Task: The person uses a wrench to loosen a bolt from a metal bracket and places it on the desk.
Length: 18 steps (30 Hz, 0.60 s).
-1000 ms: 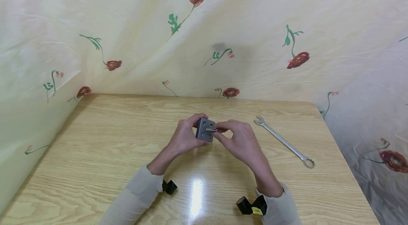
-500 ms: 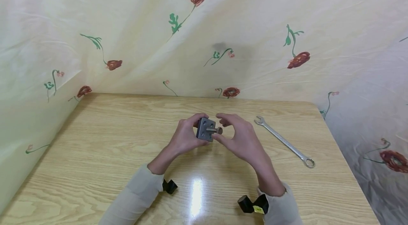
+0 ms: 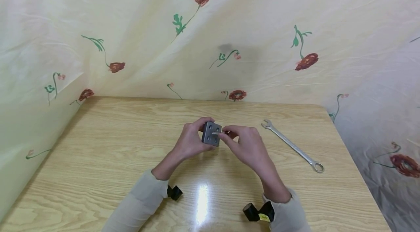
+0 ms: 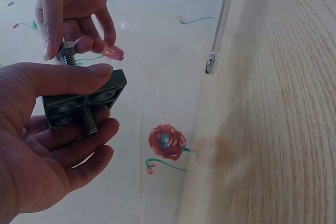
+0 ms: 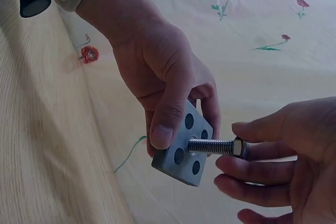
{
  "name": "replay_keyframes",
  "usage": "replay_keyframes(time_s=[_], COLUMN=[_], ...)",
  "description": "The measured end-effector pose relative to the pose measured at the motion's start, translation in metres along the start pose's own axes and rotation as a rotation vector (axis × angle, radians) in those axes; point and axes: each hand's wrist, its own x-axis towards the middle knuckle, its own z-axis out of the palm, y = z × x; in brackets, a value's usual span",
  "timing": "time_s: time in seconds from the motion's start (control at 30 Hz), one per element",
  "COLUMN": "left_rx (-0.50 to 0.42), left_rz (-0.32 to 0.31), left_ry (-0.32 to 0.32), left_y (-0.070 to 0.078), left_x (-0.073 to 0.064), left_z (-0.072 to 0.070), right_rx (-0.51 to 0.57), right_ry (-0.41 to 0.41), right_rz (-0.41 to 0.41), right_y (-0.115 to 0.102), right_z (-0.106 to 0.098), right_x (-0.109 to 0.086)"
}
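Observation:
My left hand [image 3: 193, 140] grips a small grey metal plate [image 3: 210, 132] by its edges, thumb on one side and fingers on the other. Several round holes show around its middle in the right wrist view. A hex bolt [image 5: 212, 146] passes through the centre hole, and its threaded end comes out on the far side in the left wrist view. At the bolt's head, my right hand [image 3: 247, 144] pinches with thumb and forefinger. A good length of thread stands between plate and head. Both hands are held above the wooden table.
A combination wrench [image 3: 293, 146] lies slantwise on the wooden table [image 3: 115, 133], to the right of the hands. Flower-printed cloth [image 3: 147, 42] hangs behind the table and along its sides. Black wrist cameras [image 3: 259, 213] sit at both sleeves.
Half a second ago my right fingers were spread off the bolt head; now they pinch it again, as they did a second ago. My left hand and the plate have stayed put.

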Motion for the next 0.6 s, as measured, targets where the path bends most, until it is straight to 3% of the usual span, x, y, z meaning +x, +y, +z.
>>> replay_keyframes(time_s=[0.23, 0.6], left_rx=[-0.022, -0.030], left_rz=[-0.003, -0.005], left_ry=[-0.004, -0.007], left_y=[0.0003, -0.0007], left_x=[0.0006, 0.0004], left_z=[-0.0009, -0.0014], right_rx=[0.024, 0.066], right_ry=[0.050, 0.044], right_rz=[-0.125, -0.189], right_y=[0.0004, 0.0020], right_z=[-0.0009, 0.0006], right_x=[-0.0015, -0.0006])
